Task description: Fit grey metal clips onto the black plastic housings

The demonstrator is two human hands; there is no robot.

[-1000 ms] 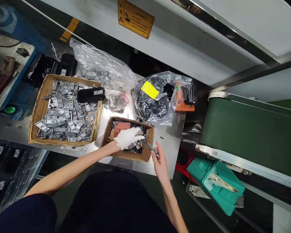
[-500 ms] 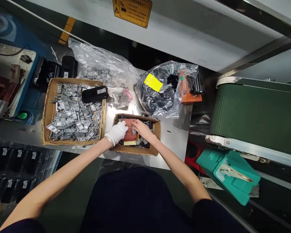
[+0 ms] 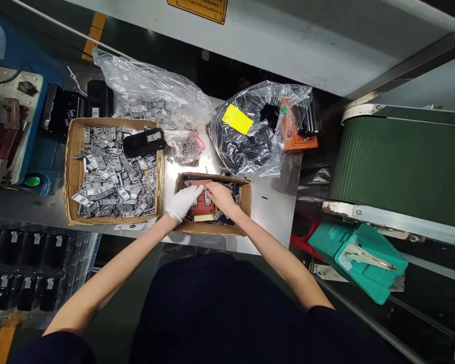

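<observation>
My left hand (image 3: 183, 202), in a white glove, reaches into the small cardboard box (image 3: 244, 198). Its fingers are pressed together on the left part of a reddish-brown block (image 3: 203, 209) with a pale yellow front strip. My bare right hand (image 3: 220, 196) is at the block's upper right, its fingers bent and closed, the tips close to the left fingertips. A small grey metal clip (image 3: 208, 197) shows on the block beside the right fingers. Whatever lies between the fingertips is too small or hidden to make out. Dark and grey small parts lie around the block.
Left stands a larger cardboard box (image 3: 160, 194) of grey clips, a black case (image 3: 144, 143) on top. Behind are a bag of small metal pieces (image 3: 187, 149), a black-filled plastic bag (image 3: 246, 144) and an orange fixture (image 3: 298, 141). A green conveyor (image 3: 402, 172) and teal bin (image 3: 358, 258) are right.
My left hand has shifted its fingertips rightward and up over the block, nearer the right fingertips. My right hand stays at the block's upper right. The whole view has shifted slightly.
</observation>
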